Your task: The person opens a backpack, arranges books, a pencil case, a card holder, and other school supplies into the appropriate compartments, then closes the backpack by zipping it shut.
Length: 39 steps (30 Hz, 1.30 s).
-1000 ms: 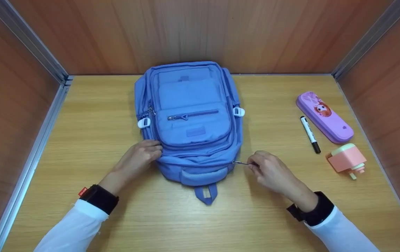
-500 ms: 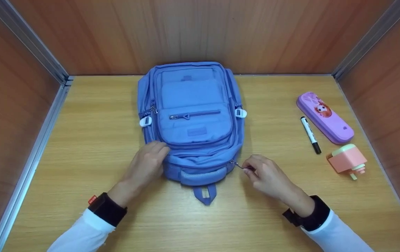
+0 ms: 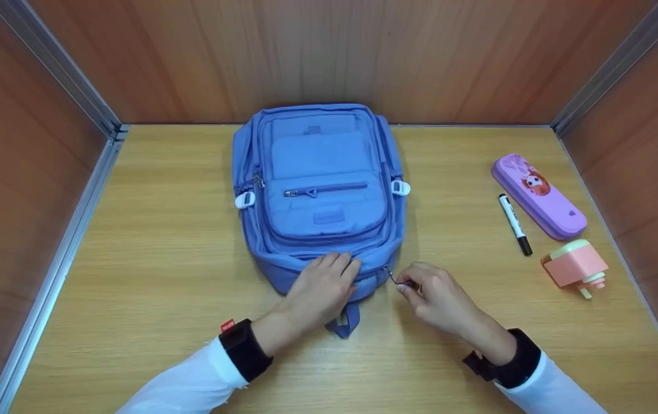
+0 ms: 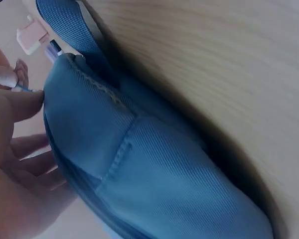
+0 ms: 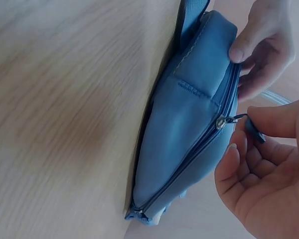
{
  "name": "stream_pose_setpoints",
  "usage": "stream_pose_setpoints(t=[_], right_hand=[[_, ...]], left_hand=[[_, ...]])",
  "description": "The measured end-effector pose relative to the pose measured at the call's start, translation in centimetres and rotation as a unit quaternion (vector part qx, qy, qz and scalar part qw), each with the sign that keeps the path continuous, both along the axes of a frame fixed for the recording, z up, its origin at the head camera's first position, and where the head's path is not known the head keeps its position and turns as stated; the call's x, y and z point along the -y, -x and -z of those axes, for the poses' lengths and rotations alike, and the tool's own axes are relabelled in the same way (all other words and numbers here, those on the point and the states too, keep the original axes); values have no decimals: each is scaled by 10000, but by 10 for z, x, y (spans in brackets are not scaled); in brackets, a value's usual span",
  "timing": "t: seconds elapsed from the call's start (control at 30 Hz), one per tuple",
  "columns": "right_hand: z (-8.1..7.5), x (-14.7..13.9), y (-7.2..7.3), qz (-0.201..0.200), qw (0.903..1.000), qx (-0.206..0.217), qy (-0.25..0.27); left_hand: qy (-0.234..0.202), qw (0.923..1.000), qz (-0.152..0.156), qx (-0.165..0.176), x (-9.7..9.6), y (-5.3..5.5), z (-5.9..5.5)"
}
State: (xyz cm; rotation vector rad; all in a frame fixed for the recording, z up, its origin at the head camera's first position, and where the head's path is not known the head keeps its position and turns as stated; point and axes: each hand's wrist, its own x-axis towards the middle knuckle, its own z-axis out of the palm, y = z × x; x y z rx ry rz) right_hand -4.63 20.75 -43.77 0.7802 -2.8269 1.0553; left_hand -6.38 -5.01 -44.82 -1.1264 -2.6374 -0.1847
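A blue backpack (image 3: pixel 329 155) lies front side up on the table, its top end and hanging loop toward the person. My left hand (image 3: pixel 324 284) grips the top edge beside the carry handle, thumb on the near side and fingers over the front. In the left wrist view, the thumb (image 4: pixel 27 103) presses near the zipper seam. My right hand (image 3: pixel 435 293) pinches a dark zipper pull (image 5: pixel 253 130) between thumb and curled fingers. That pull is joined to a metal slider (image 5: pixel 221 122) at the right end of the bag's top, and the zipper line by it looks closed.
To the right lie a purple pencil case (image 3: pixel 539 195) with a cartoon picture, a black-and-white marker (image 3: pixel 515 224) and a pink and pale green block-shaped object (image 3: pixel 575 265). Wooden panels with metal edges enclose the table at the back and both sides.
My left hand has moved right along the bag's top edge, from the left corner to beside the handle. The right hand still pinches the pull, slightly nearer the person. The backpack has shifted slightly right.
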Motion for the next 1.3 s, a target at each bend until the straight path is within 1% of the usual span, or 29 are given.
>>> stream_pose_setpoints(t=[0.13,0.27,0.37,0.5,0.63,0.77,0.87,1.07,1.17,1.3], right_hand=[[-1,0,-1,-41,10000,91,0],[-2,-3,2,-83,9997,236,-81],[-2,-8,5,10,9991,374,-189],[-2,-14,15,64,9984,428,-371],[0,-19,26,-47,9983,242,-530],[2,-26,38,-84,9978,-139,-648],[4,-31,48,-52,9972,-237,-702],[8,-41,63,141,9972,-191,-705],[10,-44,70,209,9973,-128,-699],[15,-48,82,344,9965,28,-767]], left_hand=[[31,10000,-27,40,-7,2,1],[78,10000,5,-32,-6,3,2],[3,9999,73,-117,-4,4,6],[-145,9995,185,-227,0,5,8],[-236,9986,291,-372,4,5,10],[-351,9976,407,-441,6,6,11],[-418,9972,471,-392,9,5,10],[-538,9958,724,-137,17,6,10],[-600,9943,881,-41,21,6,10],[-622,9929,1011,6,26,5,11]])
